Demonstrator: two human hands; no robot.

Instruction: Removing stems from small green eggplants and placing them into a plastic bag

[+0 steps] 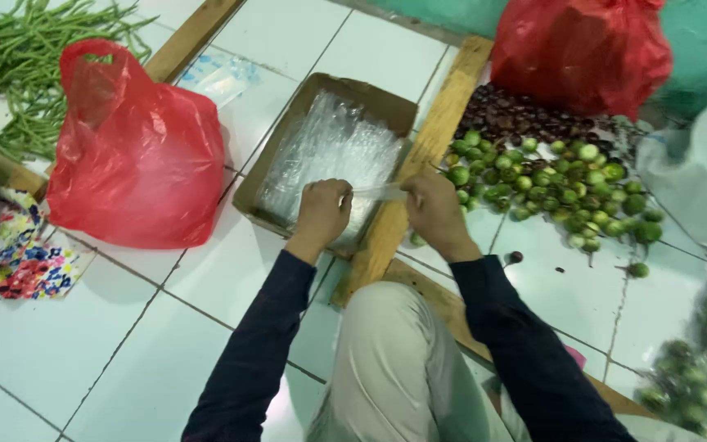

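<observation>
My left hand [321,210] and my right hand [431,210] together pinch a thin clear plastic bag [376,192] stretched between them. They hover over the near edge of a shallow cardboard box [272,155] filled with a stack of clear plastic bags [329,147]. Right of my right hand lies a loose heap of small round green fruits [554,184] on the white tiled surface. Dark sleeves cover both forearms.
A full red plastic bag [137,155] stands left of the box, another red bag [583,49] at the back right. Dark brown fruits [517,119] lie behind the green ones. Wooden slats [419,164] divide the tiles. Green long beans [18,57] lie far left; bagged green fruits [697,368] at right.
</observation>
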